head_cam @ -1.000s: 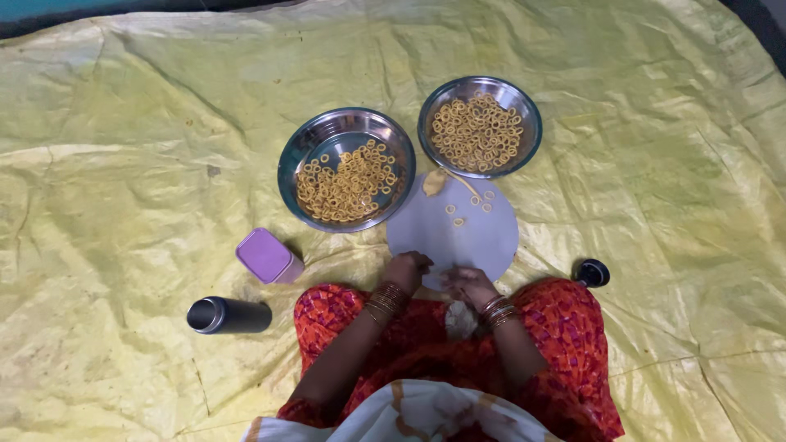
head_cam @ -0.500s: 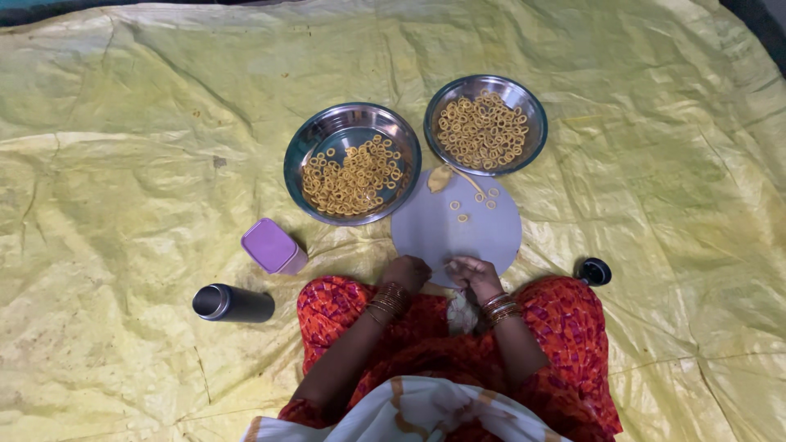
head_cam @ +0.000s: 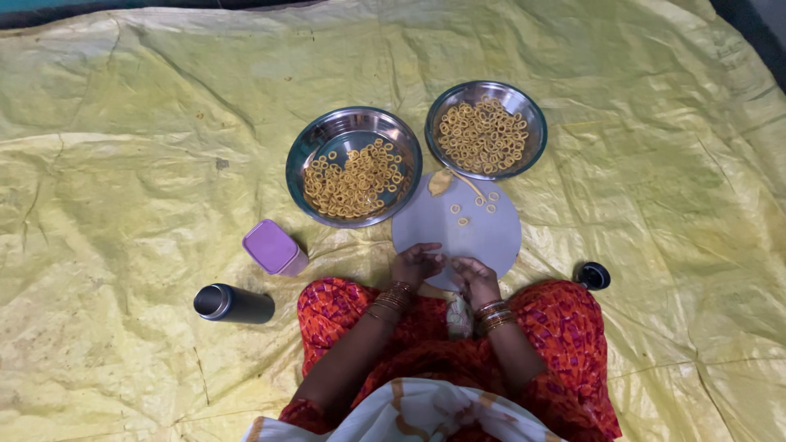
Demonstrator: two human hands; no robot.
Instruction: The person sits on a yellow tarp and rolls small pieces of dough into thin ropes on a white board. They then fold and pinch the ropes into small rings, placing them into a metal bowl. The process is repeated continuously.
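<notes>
Yellow sheeting [head_cam: 147, 164] spreads under us. Our left hand [head_cam: 415, 264] and right hand [head_cam: 475, 278] sit close together at the near edge of the grey round board [head_cam: 483, 237], fingertips almost meeting, pinching something too small to tell. Dough rings [head_cam: 475, 209] lie just ahead of the right hand; two steel bowls [head_cam: 311, 147] of rings stand beyond.

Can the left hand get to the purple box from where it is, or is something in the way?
Probably yes. The left hand is at the near edge of the round grey board, and the purple box sits further to its left on the yellow sheet, with only bare sheet between them. The steel bowls lie farther out.
</notes>
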